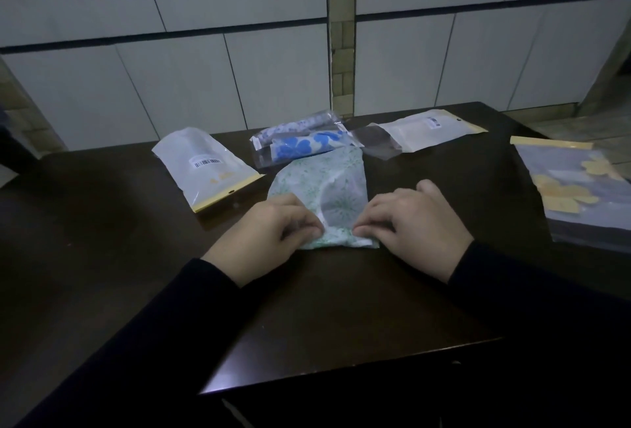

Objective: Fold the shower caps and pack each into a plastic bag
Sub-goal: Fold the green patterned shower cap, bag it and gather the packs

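Green-patterned shower cap (322, 197) between left hand (269, 234) and right hand (415, 227), near edge pinched.

We can read no words or numbers. We see a barcode sticker on the white plastic bag (205, 168) at the left and another on the white bag (430, 130) at the back, their print too small to read.

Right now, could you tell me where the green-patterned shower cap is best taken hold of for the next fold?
Probably at its near edge, coming from the person's side: the green-patterned shower cap lies flat on the table, and the left hand and right hand already pinch that bunched edge, one grip on each side.
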{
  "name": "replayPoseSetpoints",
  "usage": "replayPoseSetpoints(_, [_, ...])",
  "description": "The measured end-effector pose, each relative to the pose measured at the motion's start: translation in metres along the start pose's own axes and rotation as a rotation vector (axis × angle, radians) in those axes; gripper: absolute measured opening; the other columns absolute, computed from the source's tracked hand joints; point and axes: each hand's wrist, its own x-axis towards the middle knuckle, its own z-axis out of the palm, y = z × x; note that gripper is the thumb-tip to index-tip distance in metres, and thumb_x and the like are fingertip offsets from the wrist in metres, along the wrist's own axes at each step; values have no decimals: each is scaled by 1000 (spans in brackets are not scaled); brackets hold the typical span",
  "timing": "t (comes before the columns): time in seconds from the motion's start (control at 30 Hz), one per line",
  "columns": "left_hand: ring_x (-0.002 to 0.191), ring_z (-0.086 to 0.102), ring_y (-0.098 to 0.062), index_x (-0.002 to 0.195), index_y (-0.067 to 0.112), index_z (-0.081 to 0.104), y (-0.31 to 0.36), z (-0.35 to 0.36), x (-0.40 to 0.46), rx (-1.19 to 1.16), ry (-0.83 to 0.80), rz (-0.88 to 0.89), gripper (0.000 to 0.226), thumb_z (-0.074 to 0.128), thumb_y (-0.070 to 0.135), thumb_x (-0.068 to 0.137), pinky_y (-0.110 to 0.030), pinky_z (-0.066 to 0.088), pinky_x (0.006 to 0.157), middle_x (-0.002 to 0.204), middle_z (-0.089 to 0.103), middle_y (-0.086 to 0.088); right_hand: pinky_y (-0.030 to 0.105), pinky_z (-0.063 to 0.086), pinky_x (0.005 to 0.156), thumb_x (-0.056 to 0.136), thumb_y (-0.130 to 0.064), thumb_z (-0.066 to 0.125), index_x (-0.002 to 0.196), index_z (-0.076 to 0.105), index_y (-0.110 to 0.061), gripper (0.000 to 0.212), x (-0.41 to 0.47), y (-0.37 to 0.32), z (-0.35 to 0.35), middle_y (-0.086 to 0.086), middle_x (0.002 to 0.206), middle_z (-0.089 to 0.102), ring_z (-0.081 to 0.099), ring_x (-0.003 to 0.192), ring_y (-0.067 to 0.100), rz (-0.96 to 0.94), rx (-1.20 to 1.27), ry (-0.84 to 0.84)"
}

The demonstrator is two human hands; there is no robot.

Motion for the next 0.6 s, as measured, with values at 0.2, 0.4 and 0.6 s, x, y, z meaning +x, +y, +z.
replayPoseSetpoints(0.2, [92, 58, -3, 100, 34, 74, -5, -7, -5, -3, -55, 3, 50, 62, 68, 67, -20, 48, 75, 96, 59, 18, 35, 31, 92, 80, -73, 35, 104, 68, -40, 53, 0, 0, -6, -25, 105, 59, 51, 95, -2, -22, -60, -102])
replayPoseSetpoints(0.4, [101, 53, -3, 105, 37, 72, -12, -9, -3, 4, -93, 21, 41, 64, 57, 70, -20, 44, 85, 102, 59, 17, 32, 30, 88, 84, -67, 47, 112, 65, -42, 42, 0, -2, -10, -19, 89, 50, 49, 87, 1, -22, -81, -137])
replayPoseSetpoints(0.6, [92, 46, -1, 96, 33, 75, -14, -8, -2, 64, -46, 70, 39, 53, 59, 78, -14, 38, 78, 94, 58, 17, 30, 30, 83, 91, -60, 42, 105, 69, -39, 37, 1, 1, -6, -23, 78, 44, 44, 73, -2, -28, -33, -112])
